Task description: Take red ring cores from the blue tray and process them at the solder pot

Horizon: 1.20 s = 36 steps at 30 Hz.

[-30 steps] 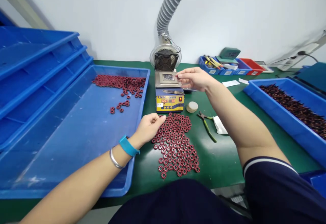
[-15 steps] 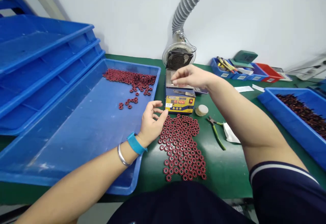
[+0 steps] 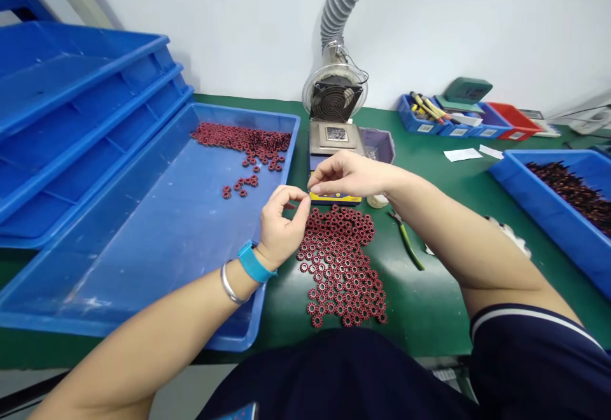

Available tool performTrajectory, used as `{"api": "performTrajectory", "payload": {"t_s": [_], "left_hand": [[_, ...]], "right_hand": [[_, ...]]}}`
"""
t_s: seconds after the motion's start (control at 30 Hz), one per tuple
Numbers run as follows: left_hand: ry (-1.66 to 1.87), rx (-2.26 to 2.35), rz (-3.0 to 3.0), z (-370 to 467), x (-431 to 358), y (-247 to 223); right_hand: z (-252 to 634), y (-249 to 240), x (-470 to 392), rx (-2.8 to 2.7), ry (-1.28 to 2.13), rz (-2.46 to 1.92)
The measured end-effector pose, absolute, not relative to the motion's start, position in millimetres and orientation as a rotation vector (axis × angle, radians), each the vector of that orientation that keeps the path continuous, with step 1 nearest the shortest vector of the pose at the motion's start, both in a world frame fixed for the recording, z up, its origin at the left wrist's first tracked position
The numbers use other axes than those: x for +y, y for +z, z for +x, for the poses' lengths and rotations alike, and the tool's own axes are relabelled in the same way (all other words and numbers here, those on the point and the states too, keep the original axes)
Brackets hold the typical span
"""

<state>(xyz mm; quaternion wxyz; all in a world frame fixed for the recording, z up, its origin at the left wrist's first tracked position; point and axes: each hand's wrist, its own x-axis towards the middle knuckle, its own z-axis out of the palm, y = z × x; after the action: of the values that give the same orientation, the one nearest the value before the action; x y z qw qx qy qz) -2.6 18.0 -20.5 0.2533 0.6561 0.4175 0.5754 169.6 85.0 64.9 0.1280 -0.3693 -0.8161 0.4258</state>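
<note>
"Across the whole frame, what is biggest?"

"The table (image 3: 443, 305), green, under everything. Next come the tray (image 3: 186, 216) at left of centre, the stack (image 3: 90, 105) of others at upper left, and the bin (image 3: 558, 221) of dark coppery pieces at the right edge."

"And smaller than those?"

"The machine (image 3: 334, 147) at upper centre, then the hands. The left hand (image 3: 285, 223) is mid-frame, over the tray's right rim; the right hand (image 3: 351, 174) is just right of it, in front of the machine."

"How are the fingers?"

"On each, thumb and forefinger curl close together, and the two sets of tips all but meet. Whether they touch, or pinch something tiny, I can't tell."

"What else?"

"The pliers (image 3: 408, 242), right of centre. Smallest are the rings (image 3: 341, 267), red and toothed: a patch at lower centre, just below the right hand, and more in the tray's upper right corner."

"How would one handle?"

"Light and stiff, I'd judge, perhaps a bit slick. I'd take it by the outer rim, thumb against fingertip, and press gently, since the red part may scuff."
</note>
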Motion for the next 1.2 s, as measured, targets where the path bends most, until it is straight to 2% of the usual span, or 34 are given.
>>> {"api": "performTrajectory", "payload": {"t_s": [0.2, 0.43, 0.8, 1.0, 1.2], "left_hand": [[1.605, 1.117, 1.558, -3, 19, -21], [1.35, 1.014, 1.474, 1, 16, -19], [1.56, 0.905, 1.182, -1, 12, -18], [1.396, 0.884, 1.258, 1, 11, -20], [1.397, 0.961, 1.428, 3, 8, -15]], "right_hand": [[175, 68, 85, -2.301, 1.256, -1.126], [174, 65, 81, -2.312, 1.376, -0.967], [192, 66, 77, -2.276, 1.413, -0.856], [188, 67, 73, -2.288, 1.419, -0.787], [184, 71, 65, -2.4, 1.331, -0.829]]}}
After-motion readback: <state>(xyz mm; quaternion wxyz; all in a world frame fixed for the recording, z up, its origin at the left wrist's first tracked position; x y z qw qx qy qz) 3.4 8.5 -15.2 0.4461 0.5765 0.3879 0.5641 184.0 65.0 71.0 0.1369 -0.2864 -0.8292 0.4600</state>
